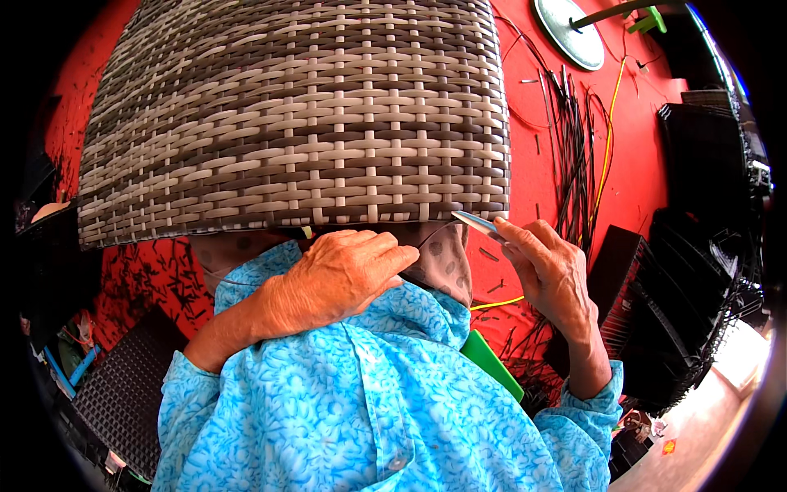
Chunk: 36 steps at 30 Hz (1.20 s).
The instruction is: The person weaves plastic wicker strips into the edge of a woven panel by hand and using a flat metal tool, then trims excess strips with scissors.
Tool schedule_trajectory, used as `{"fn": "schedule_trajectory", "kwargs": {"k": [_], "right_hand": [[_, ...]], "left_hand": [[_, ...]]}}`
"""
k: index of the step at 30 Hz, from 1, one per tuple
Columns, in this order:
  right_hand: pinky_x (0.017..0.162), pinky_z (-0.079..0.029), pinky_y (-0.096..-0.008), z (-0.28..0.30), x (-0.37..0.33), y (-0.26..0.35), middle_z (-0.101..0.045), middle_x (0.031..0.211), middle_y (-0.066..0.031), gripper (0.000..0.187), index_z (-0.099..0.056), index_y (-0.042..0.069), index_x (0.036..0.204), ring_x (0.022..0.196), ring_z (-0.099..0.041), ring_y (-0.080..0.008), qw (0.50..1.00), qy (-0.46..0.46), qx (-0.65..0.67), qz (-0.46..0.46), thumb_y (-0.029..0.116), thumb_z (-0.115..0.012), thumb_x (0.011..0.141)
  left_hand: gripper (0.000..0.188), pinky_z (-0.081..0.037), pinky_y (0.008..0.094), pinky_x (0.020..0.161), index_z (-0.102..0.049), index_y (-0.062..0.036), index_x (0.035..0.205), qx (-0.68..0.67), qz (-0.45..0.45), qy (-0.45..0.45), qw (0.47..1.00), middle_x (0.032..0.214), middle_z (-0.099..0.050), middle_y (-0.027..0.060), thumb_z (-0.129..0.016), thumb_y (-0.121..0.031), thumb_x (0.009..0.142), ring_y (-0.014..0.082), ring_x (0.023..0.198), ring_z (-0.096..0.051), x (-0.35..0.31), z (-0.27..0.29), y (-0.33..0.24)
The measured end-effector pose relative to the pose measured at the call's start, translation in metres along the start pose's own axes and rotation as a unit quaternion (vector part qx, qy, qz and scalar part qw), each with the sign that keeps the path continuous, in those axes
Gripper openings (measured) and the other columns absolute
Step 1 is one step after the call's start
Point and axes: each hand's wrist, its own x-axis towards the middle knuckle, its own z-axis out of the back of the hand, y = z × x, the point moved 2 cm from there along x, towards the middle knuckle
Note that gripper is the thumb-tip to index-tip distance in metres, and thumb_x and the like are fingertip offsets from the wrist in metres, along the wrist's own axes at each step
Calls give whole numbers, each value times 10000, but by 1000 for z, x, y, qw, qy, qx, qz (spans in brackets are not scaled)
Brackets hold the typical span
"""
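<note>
A large woven panel (303, 123) in grey-brown and beige flat strips fills the upper middle, its near edge just beyond my hands. My right hand (545, 271) is closed on a narrow pointed blade (478, 223); its tip meets the panel's near edge close to the right corner. Whether the tool is a knife or another blade cannot be made out, as my fingers cover its rear. My left hand (340, 275) is curled below the middle of that edge, fingers bent inward. A thin dark strand runs near its fingertips, but what they grip is hidden.
Bundled dark strips (574, 156) and a yellow strand (611, 135) lie on the red floor (533, 184) to the right. Dark woven pieces (697, 164) stand at far right; another woven piece (131, 394) is at lower left. A round metal base (570, 33) stands at upper right. Dark scraps litter the floor.
</note>
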Motion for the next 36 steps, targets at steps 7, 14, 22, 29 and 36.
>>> {"fn": "schedule_trajectory", "kwargs": {"k": [7, 14, 22, 29, 36], "right_hand": [[494, -464, -355, 1, 16, -22, -535, 736, -34, 379, -617, 190, 1145, 602, -576, -225, 995, -9, -28, 98, 100, -656, 779], [490, -466, -324, 2, 33, -39, -597, 747, -30, 388, -629, 168, 1155, 603, -595, -194, 984, 21, -7, 179, 106, -691, 777], [514, -474, -350, 11, 45, -27, -567, 767, -25, 420, -597, 172, 1114, 631, -593, -223, 974, 56, -75, 208, 81, -624, 705], [529, -484, -348, 3, 50, -27, -562, 788, -41, 415, -577, 142, 1116, 648, -598, -227, 969, 69, -59, 231, 83, -621, 707], [525, -484, -348, -13, 57, -18, -539, 796, -40, 376, -575, 128, 1094, 649, -593, -227, 964, 60, -43, 256, 91, -612, 722]], "left_hand": [[303, -490, 373, 670, -556, -45, 1013, -1, -7, -29, 1000, 802, -559, 96, -704, -134, 764, 274, 759, -601, 0, -3, 0], [341, -487, 365, 665, -584, -53, 1056, -29, 26, -37, 999, 843, -589, 92, -717, -94, 745, 277, 771, -608, -1, -2, 6], [305, -485, 356, 617, -605, -54, 969, 23, 29, -131, 991, 797, -608, 80, -755, -139, 717, 258, 713, -620, 1, 11, -1], [245, -452, 310, 518, -611, -97, 872, 61, 51, -191, 978, 721, -575, 26, -766, -193, 709, 197, 616, -584, -3, 20, 40], [151, -431, 283, 503, -609, -49, 904, -9, 28, -227, 974, 746, -616, 67, -682, -163, 837, 190, 551, -552, -4, 20, 42]]}}
